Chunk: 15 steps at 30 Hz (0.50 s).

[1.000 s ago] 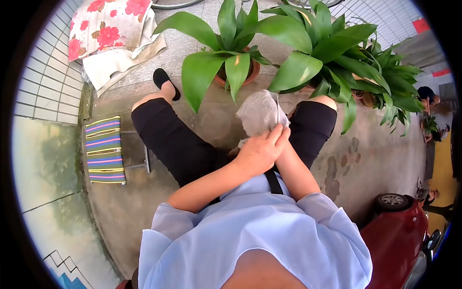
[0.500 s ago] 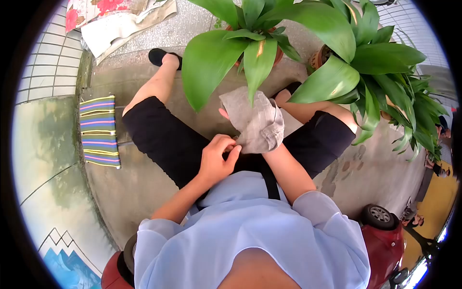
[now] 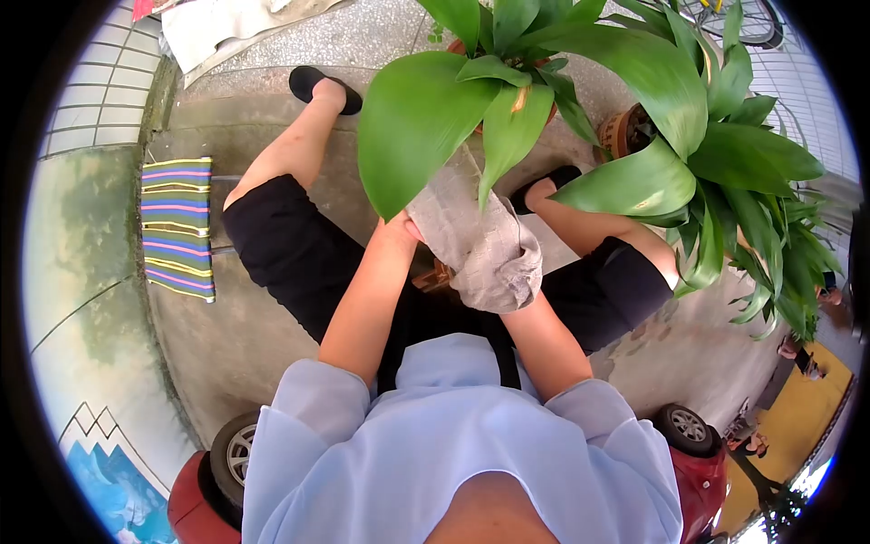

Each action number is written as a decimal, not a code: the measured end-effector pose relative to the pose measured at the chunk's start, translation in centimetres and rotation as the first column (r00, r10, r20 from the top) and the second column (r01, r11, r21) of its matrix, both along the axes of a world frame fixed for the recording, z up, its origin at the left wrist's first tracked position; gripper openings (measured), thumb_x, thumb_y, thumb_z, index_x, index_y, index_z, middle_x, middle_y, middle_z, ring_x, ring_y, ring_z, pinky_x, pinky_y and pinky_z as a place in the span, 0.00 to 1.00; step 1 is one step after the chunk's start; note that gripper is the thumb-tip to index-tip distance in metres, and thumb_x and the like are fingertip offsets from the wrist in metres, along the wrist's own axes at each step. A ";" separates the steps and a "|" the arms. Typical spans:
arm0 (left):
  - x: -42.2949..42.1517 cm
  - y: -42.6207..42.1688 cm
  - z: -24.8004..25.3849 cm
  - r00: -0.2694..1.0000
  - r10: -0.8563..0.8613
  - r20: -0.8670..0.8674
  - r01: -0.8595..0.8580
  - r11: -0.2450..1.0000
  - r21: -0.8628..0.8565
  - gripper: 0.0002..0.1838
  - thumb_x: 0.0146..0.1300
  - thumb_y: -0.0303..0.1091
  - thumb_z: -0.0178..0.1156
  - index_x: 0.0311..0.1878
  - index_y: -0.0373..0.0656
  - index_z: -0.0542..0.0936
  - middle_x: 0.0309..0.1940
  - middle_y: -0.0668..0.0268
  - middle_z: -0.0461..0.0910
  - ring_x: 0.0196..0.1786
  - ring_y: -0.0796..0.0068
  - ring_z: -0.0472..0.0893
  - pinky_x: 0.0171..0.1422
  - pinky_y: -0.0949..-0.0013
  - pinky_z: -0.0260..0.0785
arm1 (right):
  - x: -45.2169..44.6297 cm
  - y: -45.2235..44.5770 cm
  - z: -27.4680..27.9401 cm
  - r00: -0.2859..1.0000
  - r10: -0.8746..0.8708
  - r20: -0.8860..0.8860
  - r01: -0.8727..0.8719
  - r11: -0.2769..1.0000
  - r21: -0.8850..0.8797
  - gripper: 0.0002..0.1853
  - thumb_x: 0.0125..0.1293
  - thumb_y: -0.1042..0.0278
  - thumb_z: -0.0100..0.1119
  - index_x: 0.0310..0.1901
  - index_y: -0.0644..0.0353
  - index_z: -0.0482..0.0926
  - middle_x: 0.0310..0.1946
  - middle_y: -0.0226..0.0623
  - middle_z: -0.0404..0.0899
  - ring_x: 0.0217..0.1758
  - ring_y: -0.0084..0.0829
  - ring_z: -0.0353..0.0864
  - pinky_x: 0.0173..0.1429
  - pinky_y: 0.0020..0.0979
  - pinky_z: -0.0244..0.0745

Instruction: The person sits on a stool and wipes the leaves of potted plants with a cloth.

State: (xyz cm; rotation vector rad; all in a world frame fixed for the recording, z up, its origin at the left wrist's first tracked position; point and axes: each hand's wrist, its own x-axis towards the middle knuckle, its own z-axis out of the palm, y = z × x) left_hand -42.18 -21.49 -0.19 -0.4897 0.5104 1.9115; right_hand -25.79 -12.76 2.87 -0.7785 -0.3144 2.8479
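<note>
A crumpled grey cloth (image 3: 485, 254) hangs over my right forearm's end, between my knees. My right hand is hidden beneath it; only the forearm shows below. My left hand (image 3: 401, 232) is at the cloth's left edge. A large green leaf (image 3: 421, 122) and the cloth cover most of its fingers, so its grip does not show. Pinkish skin touches the cloth there, but I cannot tell which hand it belongs to. Under the cloth, between my thighs, a small brown slatted thing (image 3: 437, 277) partly shows.
Potted plants with broad leaves (image 3: 648, 177) lean in from the upper right, one in a terracotta pot (image 3: 619, 132). A striped folding stool (image 3: 177, 227) stands left by the painted wall (image 3: 86, 272). Behind me are parts of red cars (image 3: 702, 476). People are far right.
My left hand has gone from the cloth's lower edge up to its upper left edge, with the arm stretched out. The cloth's top reaches higher behind the leaf. The whole view has shifted slightly.
</note>
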 end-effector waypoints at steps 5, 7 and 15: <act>0.3 0.2 3.7 0.967 0.250 0.053 -0.254 0.963 0.088 0.23 0.66 0.49 0.52 0.56 0.43 0.75 0.51 0.61 0.78 0.51 0.66 0.78 0.52 0.60 0.75 | 1.2 -0.6 0.4 0.998 0.040 0.052 -0.042 0.999 0.027 0.19 0.68 0.61 0.52 0.57 0.61 0.70 0.53 0.40 0.74 0.55 0.37 0.75 0.58 0.38 0.73; 0.6 -0.2 4.3 0.954 0.292 0.062 -0.297 0.952 0.077 0.24 0.67 0.51 0.49 0.56 0.44 0.75 0.51 0.61 0.78 0.52 0.65 0.77 0.54 0.59 0.73 | 1.3 -0.9 0.4 0.995 0.061 0.075 -0.064 0.997 0.038 0.19 0.69 0.61 0.51 0.57 0.61 0.69 0.54 0.40 0.74 0.55 0.38 0.75 0.59 0.38 0.73; -0.5 -2.7 5.1 0.887 0.445 -0.121 -0.454 0.890 -0.054 0.28 0.69 0.55 0.40 0.58 0.43 0.73 0.53 0.61 0.76 0.54 0.60 0.76 0.58 0.56 0.70 | 0.1 -3.0 0.6 0.965 0.170 0.197 -0.188 0.979 0.075 0.20 0.70 0.60 0.50 0.59 0.61 0.68 0.55 0.40 0.74 0.57 0.38 0.75 0.61 0.38 0.72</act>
